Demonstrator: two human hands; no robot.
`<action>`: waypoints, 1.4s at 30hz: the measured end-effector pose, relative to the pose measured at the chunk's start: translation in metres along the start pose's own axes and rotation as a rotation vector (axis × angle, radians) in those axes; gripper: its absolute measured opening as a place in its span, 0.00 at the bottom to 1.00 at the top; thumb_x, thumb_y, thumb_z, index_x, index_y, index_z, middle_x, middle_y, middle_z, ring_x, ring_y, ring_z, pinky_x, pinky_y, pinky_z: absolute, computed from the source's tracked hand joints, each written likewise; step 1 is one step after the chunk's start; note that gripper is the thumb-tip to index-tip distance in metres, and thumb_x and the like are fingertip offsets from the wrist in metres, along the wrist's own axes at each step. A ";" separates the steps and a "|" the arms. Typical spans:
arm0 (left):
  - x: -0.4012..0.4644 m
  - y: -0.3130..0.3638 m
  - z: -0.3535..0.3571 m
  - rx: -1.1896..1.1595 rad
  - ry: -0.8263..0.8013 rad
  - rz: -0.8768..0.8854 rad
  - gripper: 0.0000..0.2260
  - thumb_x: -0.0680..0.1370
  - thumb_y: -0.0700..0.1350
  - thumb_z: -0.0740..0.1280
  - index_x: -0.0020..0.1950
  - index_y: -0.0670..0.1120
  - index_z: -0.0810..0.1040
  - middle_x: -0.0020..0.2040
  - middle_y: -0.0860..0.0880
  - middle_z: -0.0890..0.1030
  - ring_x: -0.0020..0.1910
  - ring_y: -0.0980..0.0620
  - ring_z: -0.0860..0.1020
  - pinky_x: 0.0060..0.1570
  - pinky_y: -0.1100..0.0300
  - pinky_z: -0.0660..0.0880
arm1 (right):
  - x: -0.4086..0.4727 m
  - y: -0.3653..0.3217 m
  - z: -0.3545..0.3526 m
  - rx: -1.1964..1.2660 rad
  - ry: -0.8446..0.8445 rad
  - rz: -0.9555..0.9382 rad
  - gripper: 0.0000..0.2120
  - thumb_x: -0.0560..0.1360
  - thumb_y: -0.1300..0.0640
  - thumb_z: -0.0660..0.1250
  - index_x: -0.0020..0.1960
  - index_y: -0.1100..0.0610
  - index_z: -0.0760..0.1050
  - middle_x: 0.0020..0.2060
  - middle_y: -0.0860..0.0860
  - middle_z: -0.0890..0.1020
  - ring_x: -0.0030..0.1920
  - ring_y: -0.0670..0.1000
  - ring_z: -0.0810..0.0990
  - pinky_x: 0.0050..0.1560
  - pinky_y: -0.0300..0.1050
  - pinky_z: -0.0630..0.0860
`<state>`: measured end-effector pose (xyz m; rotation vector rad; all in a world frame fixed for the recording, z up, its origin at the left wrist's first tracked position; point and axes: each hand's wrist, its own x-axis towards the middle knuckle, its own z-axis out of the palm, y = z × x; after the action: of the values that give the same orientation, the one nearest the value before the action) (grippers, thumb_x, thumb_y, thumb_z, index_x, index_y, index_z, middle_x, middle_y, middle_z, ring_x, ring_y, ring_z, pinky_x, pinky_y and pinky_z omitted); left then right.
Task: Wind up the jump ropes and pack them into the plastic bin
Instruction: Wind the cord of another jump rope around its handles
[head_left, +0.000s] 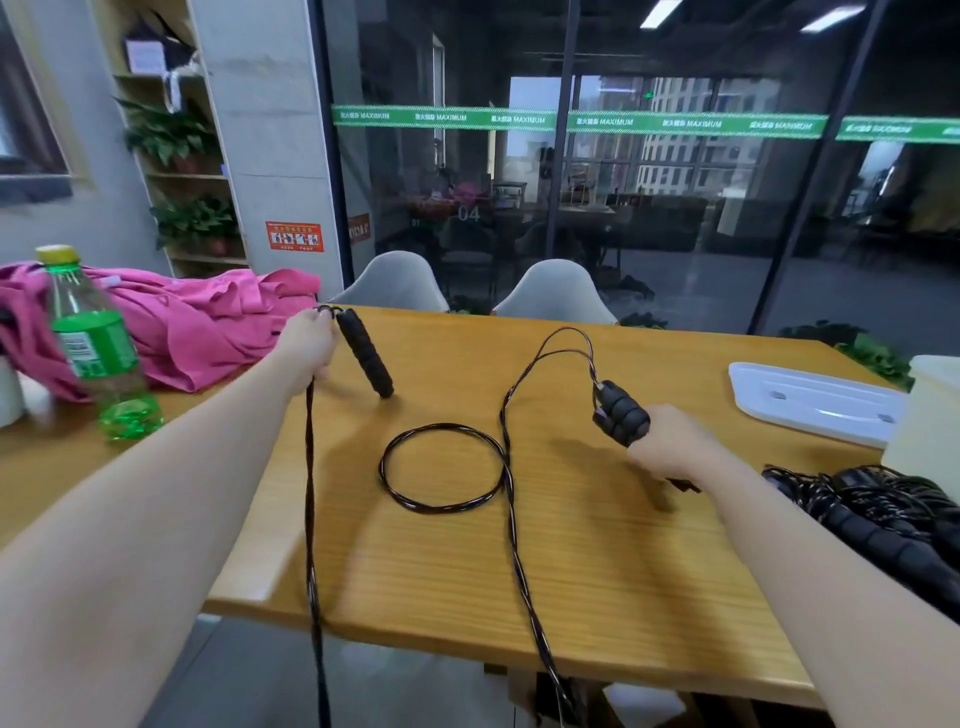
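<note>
Left hand (306, 345) grips the jump rope (447, 480) cord by one handle; right hand (670, 447) clutches the other handle. Green band (582, 122) on the glass reads "MAXIMUM"; the bottle (96, 343) label looks unreadable.

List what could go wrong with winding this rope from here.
1. The rope hangs off the table edge in two strands; pulled up, it may snag there.
2. The loop lying on the table could tighten into a knot.
3. The handle dangling from the left hand may swing toward the bottle.
</note>
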<state>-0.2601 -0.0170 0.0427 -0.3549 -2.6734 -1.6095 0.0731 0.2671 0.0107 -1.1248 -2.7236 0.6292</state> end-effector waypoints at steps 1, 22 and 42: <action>0.007 -0.014 0.001 0.101 0.032 -0.009 0.15 0.85 0.38 0.59 0.71 0.36 0.73 0.64 0.33 0.78 0.60 0.35 0.79 0.65 0.41 0.76 | -0.001 -0.003 -0.002 0.092 -0.036 0.006 0.04 0.77 0.61 0.63 0.44 0.58 0.74 0.39 0.54 0.78 0.38 0.54 0.75 0.37 0.46 0.70; -0.118 0.075 0.063 0.537 -0.185 1.214 0.38 0.78 0.42 0.72 0.83 0.53 0.56 0.84 0.46 0.52 0.83 0.47 0.51 0.80 0.52 0.52 | -0.036 -0.044 -0.047 0.482 -0.536 -0.299 0.11 0.69 0.60 0.70 0.48 0.60 0.71 0.34 0.60 0.76 0.34 0.56 0.74 0.36 0.46 0.71; -0.196 0.184 0.009 0.013 -0.699 0.624 0.05 0.80 0.38 0.66 0.43 0.40 0.75 0.28 0.50 0.64 0.25 0.52 0.60 0.27 0.60 0.56 | -0.116 -0.021 -0.077 1.100 -0.752 -0.515 0.22 0.66 0.62 0.70 0.60 0.61 0.75 0.38 0.57 0.73 0.33 0.55 0.72 0.37 0.49 0.75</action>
<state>-0.0330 0.0360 0.1766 -1.8188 -2.5030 -1.4216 0.1635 0.1977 0.0942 0.1146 -2.1930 2.3171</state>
